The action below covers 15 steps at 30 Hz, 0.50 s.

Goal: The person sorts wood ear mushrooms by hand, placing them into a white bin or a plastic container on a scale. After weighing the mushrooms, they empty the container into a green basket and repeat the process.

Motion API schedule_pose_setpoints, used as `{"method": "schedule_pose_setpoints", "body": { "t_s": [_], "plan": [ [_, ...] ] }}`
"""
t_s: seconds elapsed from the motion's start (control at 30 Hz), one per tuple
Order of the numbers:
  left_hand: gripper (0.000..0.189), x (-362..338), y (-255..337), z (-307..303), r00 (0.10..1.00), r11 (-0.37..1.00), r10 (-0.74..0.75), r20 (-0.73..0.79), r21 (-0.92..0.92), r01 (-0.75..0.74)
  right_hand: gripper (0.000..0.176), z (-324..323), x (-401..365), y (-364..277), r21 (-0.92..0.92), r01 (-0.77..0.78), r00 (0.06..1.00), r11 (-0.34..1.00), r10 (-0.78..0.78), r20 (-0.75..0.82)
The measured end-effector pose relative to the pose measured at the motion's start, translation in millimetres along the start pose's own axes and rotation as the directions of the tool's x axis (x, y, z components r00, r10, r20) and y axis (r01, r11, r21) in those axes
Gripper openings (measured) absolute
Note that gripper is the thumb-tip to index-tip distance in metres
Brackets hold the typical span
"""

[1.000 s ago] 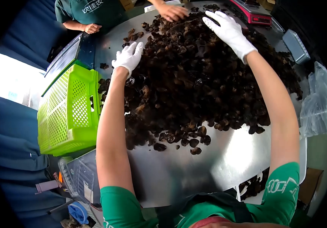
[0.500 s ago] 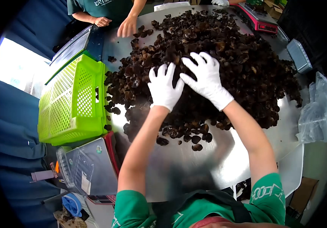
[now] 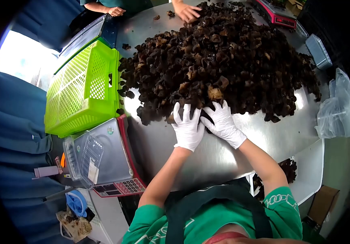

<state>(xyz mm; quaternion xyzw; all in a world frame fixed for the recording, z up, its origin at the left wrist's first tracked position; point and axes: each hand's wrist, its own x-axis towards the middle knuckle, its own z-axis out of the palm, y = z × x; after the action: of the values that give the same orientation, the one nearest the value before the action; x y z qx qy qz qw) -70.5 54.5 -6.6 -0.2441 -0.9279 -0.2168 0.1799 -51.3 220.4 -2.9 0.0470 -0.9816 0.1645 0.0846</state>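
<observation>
A broad heap of dark brown wood ear mushrooms [image 3: 224, 57] covers much of the metal table [image 3: 175, 166]. At its near edge, my left hand [image 3: 188, 128], in a white glove, lies with fingers spread, fingertips against the mushrooms. Beside it my right hand [image 3: 222, 124], also gloved in white, has its fingers apart and touches the same edge. A pale tan piece [image 3: 215, 92] shows just beyond my right fingertips. The thumbs are close together, with some dark mushroom between the hands.
Left of the heap a green plastic basket [image 3: 71, 91] stands tilted on its side. A scale with a red keypad [image 3: 130, 187] is at near left, another red scale [image 3: 283, 20] at far right. A plastic bag [image 3: 337, 110] lies right. Across the table a person's bare hand [image 3: 187, 12] touches the heap.
Both my hands have come back toward me, to the heap's near edge. Loose mushrooms that lay in front are now against the heap. The other person's hand has moved right onto the mushrooms.
</observation>
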Motion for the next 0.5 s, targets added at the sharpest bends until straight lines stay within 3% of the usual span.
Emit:
{"method": "schedule_pose_setpoints", "body": {
  "t_s": [0.07, 0.17, 0.3, 0.33, 0.4, 0.43, 0.5],
  "plan": [
    [0.054, -16.4, 3.0, -7.5, 0.997, 1.000, -0.025, 0.070, -0.017, 0.027, 0.041, -14.0, -16.0, -5.5, 0.094, 0.019, 0.999, 0.995, -0.024, 0.046],
    [0.054, -29.9, 15.0, -32.5, 0.990, 0.999, -0.047, 0.136, -0.011, 0.049, 0.033, -24.3, -32.8, -9.4, 0.219, 0.101, 0.994, 0.971, -0.088, -0.068],
    [0.050, -47.9, 19.2, -50.6, 0.993, 0.993, -0.082, 0.082, -0.073, 0.088, 0.029, -37.5, -54.4, -20.6, 0.291, 0.076, 0.995, 0.954, -0.053, -0.087],
    [0.062, -57.8, 13.9, -48.2, 0.991, 0.979, -0.107, 0.075, -0.169, 0.119, 0.034, -33.0, -61.6, -20.1, 0.403, 0.048, 0.996, 0.914, -0.012, -0.093],
    [0.080, -75.0, -0.6, -36.1, 0.995, 0.979, -0.096, -0.037, -0.186, 0.087, 0.042, -28.5, -76.0, -28.4, 0.184, -0.030, 0.988, 0.982, 0.058, -0.146],
    [0.103, -79.3, -4.9, -33.9, 0.992, 0.981, -0.128, 0.007, -0.148, 0.127, 0.052, -17.7, -84.2, -27.5, 0.074, -0.073, 0.970, 0.995, 0.088, -0.227],
    [0.115, -74.1, -9.6, -31.6, 0.982, 0.963, -0.179, 0.053, -0.193, 0.186, 0.077, -9.3, -88.8, -27.3, 0.029, -0.192, 0.936, 0.981, 0.192, -0.296]
  ]
}}
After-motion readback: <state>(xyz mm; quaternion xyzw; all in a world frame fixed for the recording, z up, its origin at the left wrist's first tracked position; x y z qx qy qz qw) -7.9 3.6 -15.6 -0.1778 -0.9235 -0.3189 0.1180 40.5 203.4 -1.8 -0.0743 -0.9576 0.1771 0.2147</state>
